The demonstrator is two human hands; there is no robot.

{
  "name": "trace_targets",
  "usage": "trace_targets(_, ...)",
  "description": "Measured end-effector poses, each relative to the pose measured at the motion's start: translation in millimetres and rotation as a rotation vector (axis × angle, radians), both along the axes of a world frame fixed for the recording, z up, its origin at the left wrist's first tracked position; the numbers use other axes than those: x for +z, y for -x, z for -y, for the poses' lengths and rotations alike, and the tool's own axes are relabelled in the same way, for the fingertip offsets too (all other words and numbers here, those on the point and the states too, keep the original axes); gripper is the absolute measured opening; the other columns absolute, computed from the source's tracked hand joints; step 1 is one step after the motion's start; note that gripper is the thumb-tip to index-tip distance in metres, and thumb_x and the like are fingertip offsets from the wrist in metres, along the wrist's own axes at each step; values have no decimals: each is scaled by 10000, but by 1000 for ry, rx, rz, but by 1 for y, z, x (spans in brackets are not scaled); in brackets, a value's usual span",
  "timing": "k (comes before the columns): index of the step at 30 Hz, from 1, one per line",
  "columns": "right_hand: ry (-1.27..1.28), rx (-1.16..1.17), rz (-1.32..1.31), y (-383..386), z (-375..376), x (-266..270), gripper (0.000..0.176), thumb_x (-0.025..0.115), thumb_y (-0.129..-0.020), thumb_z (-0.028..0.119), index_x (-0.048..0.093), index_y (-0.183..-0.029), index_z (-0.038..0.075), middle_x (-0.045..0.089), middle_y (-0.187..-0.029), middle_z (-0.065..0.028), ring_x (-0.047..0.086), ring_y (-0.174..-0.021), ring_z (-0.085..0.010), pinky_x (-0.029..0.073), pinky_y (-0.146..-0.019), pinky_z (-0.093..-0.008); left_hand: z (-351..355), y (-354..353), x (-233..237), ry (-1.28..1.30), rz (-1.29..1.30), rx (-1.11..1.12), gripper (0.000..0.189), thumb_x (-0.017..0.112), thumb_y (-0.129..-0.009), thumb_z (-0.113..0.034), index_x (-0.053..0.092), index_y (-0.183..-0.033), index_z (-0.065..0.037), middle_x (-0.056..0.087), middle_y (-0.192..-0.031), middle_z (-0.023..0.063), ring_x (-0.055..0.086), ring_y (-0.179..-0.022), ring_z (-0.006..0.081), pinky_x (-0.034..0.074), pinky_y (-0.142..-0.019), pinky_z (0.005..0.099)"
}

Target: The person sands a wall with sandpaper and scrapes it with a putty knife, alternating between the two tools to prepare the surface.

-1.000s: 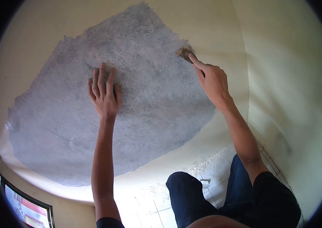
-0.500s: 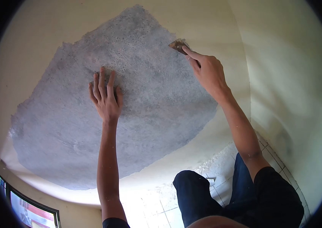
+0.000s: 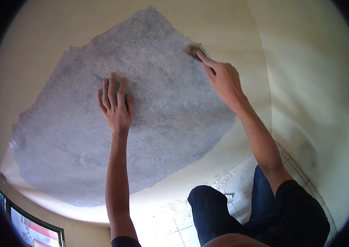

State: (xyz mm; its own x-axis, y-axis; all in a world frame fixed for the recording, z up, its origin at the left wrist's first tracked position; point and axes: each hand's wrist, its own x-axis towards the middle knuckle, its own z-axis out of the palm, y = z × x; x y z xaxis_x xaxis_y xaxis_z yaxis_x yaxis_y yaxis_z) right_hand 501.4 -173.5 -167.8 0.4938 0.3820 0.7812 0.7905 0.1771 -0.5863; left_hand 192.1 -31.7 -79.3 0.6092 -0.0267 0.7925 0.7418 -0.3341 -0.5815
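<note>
My right hand (image 3: 225, 79) grips a scraper (image 3: 193, 51) with a worn, brownish blade, slightly blurred. Its blade lies against the wall at the upper right edge of a large bare grey patch (image 3: 162, 136), where the cream paint (image 3: 224, 33) begins. Fingers spread, my left hand (image 3: 117, 108) rests flat on the middle of the grey patch and holds nothing. Small pits mark the grey surface above that hand.
A second cream wall (image 3: 314, 70) meets this one at a corner on the right. White floor tiles (image 3: 186, 234) with pale debris lie below, around my knees (image 3: 209, 210). At the lower left is a dark-framed window (image 3: 36, 228).
The scraper and my right hand have shifted very slightly, with the blade now blurred. My left hand stays in nearly the same place on the wall.
</note>
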Motion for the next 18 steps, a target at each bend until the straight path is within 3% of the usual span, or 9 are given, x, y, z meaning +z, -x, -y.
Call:
trace_targets(3, 69, 62, -111, 4, 9, 32, 346, 665, -1034, 162, 713, -1370, 227, 712, -779, -164, 601, -577, -211, 506, -625, -369, 1, -1, 1, 10, -11, -3, 469, 446, -1099, -338, 468, -1563, -273, 354, -1690, 28, 286, -1575, 237, 182, -1313, 503)
trace_targets(6, -32, 24, -36, 0, 6, 15, 316, 634, -1050, 197, 719, -1354, 206, 674, -661, -119, 596, -515, -242, 510, -568, -391, 3, 1, 1, 22, -8, 7, 468, 456, -1098, -338, 469, -1561, -273, 351, -1691, 31, 284, -1576, 239, 183, -1313, 505)
trace_targets(9, -38, 23, 29, -5, -2, -10, 318, 634, -1050, 201, 715, -1358, 202, 669, -652, -126, 592, -510, -244, 510, -563, -390, 0, 0, 3, 14, 5, 9, 465, 469, -1095, -334, 477, -1555, -268, 353, -1691, 34, 284, -1576, 241, 183, -1314, 507)
trace_targets(12, -11, 8, 24, -1, -1, 29, 317, 634, -1050, 200, 718, -1355, 206, 671, -649, -125, 593, -508, -236, 506, -555, -381, 1, 1, 0, 12, -11, 3, 462, 475, -1094, -334, 481, -1551, -265, 356, -1688, 33, 289, -1573, 243, 179, -1316, 505)
trace_targets(15, -148, 6, 31, -3, -12, 47, 326, 637, -1046, 192, 714, -1362, 213, 665, -642, -128, 587, -502, -235, 509, -554, -383, 5, 1, 1, 25, -8, -2, 456, 469, -1098, -341, 485, -1548, -266, 359, -1687, 28, 293, -1570, 243, 176, -1317, 501)
trace_targets(18, 54, 52, -11, 3, 16, 35, 319, 630, -1049, 187, 717, -1356, 203, 660, -633, -121, 578, -492, -239, 513, -548, -389, 3, 2, 0, 30, -1, -16, 450, 467, -1100, -342, 491, -1544, -269, 360, -1687, 24, 294, -1570, 242, 175, -1317, 499)
